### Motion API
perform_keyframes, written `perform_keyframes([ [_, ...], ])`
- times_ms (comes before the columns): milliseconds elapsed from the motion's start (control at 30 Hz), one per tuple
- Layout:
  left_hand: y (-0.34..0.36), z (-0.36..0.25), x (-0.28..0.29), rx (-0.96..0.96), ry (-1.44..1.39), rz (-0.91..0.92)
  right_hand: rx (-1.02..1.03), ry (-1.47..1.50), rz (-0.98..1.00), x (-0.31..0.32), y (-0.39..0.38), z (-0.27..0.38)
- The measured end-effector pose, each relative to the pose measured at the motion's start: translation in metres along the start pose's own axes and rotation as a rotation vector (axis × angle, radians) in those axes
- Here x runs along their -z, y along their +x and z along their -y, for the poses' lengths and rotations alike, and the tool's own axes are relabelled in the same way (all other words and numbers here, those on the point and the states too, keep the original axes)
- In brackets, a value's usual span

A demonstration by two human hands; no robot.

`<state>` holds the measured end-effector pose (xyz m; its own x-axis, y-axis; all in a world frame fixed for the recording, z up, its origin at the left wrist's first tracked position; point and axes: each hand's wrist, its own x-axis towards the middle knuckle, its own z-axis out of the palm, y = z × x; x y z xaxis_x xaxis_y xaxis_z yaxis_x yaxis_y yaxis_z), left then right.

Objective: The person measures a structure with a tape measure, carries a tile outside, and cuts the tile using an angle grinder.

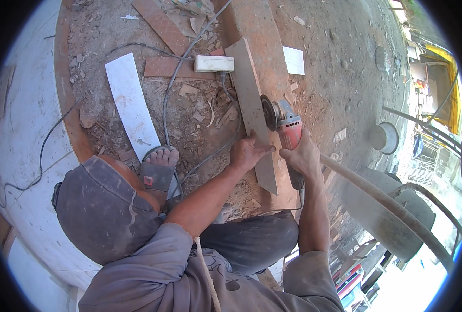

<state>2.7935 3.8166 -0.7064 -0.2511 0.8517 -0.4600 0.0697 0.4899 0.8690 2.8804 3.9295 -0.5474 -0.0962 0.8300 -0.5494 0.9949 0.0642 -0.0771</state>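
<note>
Now, from my remote seat: left hand presses flat, fingers spread, on the long tile strip running toward twelve o'clock — stiff, brittle, best steadied mid-length. Right hand is wrapped around the red grinder, disc at the strip's edge. White box sits at eleven — label unreadable.
</note>
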Motion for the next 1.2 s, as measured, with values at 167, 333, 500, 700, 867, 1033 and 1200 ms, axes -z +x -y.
perform_keyframes([
  [167, 0.0, -0.009, -0.002, 0.002, 0.009, -0.026, -0.001, 0.004, 0.003, 0.001, 0.0, 0.001],
  [333, -0.002, -0.006, -0.005, 0.017, 0.021, -0.022, 0.021, 0.023, -0.017, 0.003, 0.001, 0.003],
  [500, -0.002, 0.002, -0.01, -0.07, -0.001, -0.082, 0.011, 0.018, -0.026, 0.004, 0.001, 0.008],
  [700, -0.002, -0.002, -0.009, -0.078, 0.015, -0.066, 0.017, 0.026, -0.038, 0.004, 0.002, 0.007],
  [867, -0.003, -0.007, -0.004, -0.097, 0.023, -0.06, 0.027, 0.038, -0.035, 0.003, 0.005, 0.008],
  [1033, -0.002, 0.001, -0.01, -0.134, 0.017, -0.106, 0.031, 0.03, -0.054, 0.006, 0.005, 0.014],
  [1200, -0.002, 0.0, -0.011, -0.078, -0.007, -0.04, 0.015, 0.038, -0.033, 0.005, 0.007, 0.011],
])
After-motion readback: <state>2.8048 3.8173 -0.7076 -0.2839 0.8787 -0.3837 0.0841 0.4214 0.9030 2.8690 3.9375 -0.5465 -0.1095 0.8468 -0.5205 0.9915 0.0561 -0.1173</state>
